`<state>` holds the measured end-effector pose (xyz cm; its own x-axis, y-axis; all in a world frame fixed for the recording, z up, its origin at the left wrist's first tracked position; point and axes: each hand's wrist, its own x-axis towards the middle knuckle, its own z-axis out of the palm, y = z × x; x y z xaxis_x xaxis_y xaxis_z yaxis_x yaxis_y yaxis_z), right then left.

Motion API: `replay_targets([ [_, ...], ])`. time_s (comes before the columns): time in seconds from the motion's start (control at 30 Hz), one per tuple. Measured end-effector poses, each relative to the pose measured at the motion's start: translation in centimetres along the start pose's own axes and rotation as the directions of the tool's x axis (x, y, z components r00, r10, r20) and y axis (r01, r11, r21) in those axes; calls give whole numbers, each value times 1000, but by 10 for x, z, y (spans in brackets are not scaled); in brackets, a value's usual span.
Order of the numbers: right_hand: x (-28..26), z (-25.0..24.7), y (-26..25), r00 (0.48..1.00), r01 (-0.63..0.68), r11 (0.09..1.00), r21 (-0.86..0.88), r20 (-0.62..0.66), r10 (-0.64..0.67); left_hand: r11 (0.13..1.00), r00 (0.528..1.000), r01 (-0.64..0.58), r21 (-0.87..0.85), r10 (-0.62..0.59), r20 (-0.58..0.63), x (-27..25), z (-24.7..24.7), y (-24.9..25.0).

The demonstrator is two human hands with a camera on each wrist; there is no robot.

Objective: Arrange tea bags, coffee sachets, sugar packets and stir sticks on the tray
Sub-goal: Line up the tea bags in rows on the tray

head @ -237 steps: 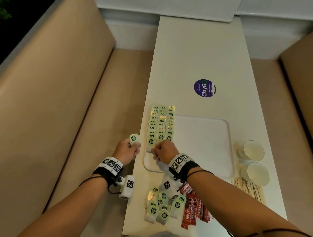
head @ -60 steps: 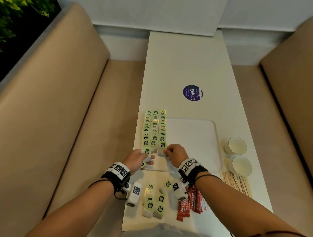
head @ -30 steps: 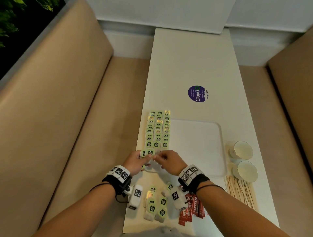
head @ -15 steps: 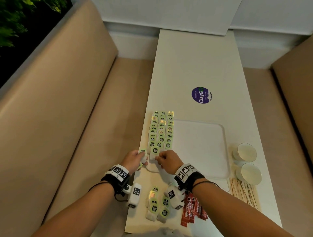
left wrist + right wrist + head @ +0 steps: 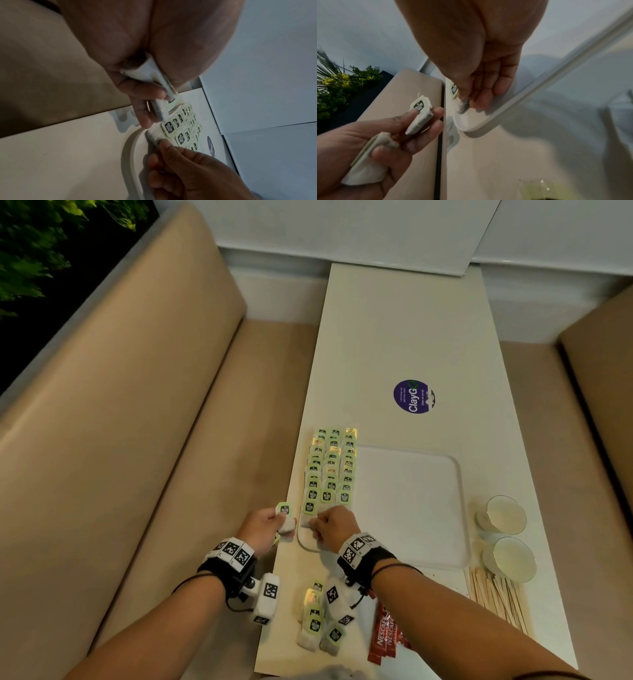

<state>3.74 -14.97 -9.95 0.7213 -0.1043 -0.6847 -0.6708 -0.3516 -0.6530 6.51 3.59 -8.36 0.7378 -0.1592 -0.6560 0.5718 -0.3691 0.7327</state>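
Three neat columns of tea bags [image 5: 330, 470] filled the left strip of our white tray [image 5: 411, 508], the rest of it bare. Coffee sachets [image 5: 385, 635], stir sticks [image 5: 496, 597] and a few loose tea bags [image 5: 320, 625] waited on the table [image 5: 394, 320]. Our right hand [image 5: 334, 525] pinched a bag down at the tray's near corner; our left hand [image 5: 262, 525] gripped two spare bags [image 5: 419, 115] beside the tray.

white table [image 5: 404, 337] — purple round sticker [image 5: 413, 396] | two paper cups [image 5: 506, 514] | beige benches [image 5: 137, 440] | plant [image 5: 41, 241]
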Motion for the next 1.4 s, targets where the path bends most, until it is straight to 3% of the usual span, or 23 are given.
replay_targets([
  [0.2,-3,-2,-1,997,24,990,-136,-65,-33,1000,998,-7,-4,7,-69,3,0,-6],
  [0.37,-9,-9,-3,996,51,976,-214,-57,-64,1000,999,-29,-8,28,-28,0,3,-3],
  [0.43,-13,-11,-4,994,85,981,-175,-59,-96,999,999,-32,1,32,-25,1,3,-3],
  [0.6,-26,-13,-7,966,249,968,-39,86,-245,999,999,-41,-5,41,-4,-1,9,1],
  [0.7,-24,-12,-4,957,284,959,-22,68,-282,999,999,-43,-11,43,10,-6,16,6],
  [0.8,-24,-13,-3,962,270,963,-5,35,-270,998,998,-55,-13,56,31,-6,18,7],
  [0.93,-24,-17,0,960,255,961,-104,142,-240,999,999,-38,-21,38,19,-5,20,11],
  [1.03,-18,-24,4,977,211,971,-115,60,-205,997,998,8,-80,-4,57,-6,23,16],
  [1.2,-11,-35,8,993,100,974,-202,-42,-111,952,967,193,-237,-143,212,-9,20,18],
  [1.4,-11,-31,8,996,29,977,-213,-82,-47,947,943,235,-217,-169,286,-10,16,18],
])
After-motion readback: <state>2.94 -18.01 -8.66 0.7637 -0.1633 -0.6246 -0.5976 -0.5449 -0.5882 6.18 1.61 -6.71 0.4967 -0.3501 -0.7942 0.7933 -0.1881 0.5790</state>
